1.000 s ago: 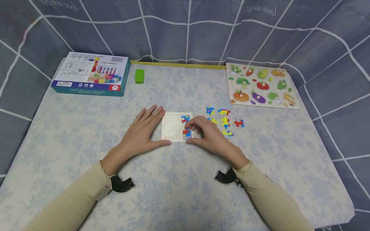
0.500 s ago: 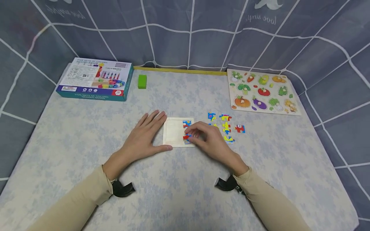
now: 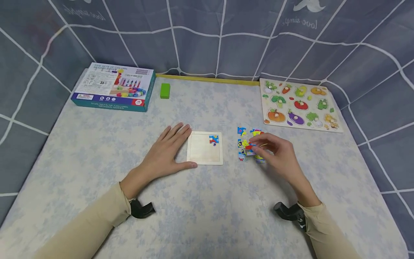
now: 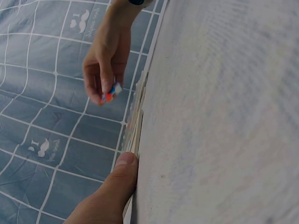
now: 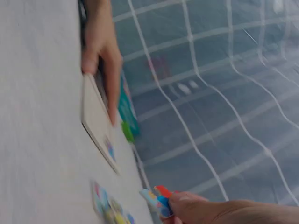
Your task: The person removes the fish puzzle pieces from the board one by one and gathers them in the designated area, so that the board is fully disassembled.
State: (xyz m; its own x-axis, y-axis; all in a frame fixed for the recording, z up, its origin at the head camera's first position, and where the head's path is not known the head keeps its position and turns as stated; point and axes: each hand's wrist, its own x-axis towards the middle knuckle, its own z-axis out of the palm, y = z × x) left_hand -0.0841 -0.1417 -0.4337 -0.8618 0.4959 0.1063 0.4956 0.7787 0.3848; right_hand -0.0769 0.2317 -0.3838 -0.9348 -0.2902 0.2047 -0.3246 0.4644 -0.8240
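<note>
My left hand (image 3: 165, 154) lies spread on the table, its thumb and fingertips against the left side of a shallow wooden puzzle tray (image 3: 202, 151). One blue and red jigsaw piece (image 3: 214, 139) sits in the tray's upper right corner. Between thumb and fingers, my right hand (image 3: 279, 153) pinches another jigsaw piece (image 5: 163, 205), red and blue, tilted and lifted off the table. That hand hovers over a cluster of loose jigsaw pieces (image 3: 241, 131) right of the tray and partly hides them. The left wrist view also shows the held piece (image 4: 111, 95) raised.
A boxed toy set (image 3: 113, 88) stands at the back left, with a green block (image 3: 165, 91) beside it. At the back right lies a vegetable peg puzzle board (image 3: 300, 104). A grey checked curtain (image 3: 194, 46) hangs behind the patterned tablecloth (image 3: 200, 208).
My right hand has taken the jigsaw piece out of the tray's lower right corner and carried it right, over the loose pieces. The left hand stays by the tray. The head view has shifted slightly.
</note>
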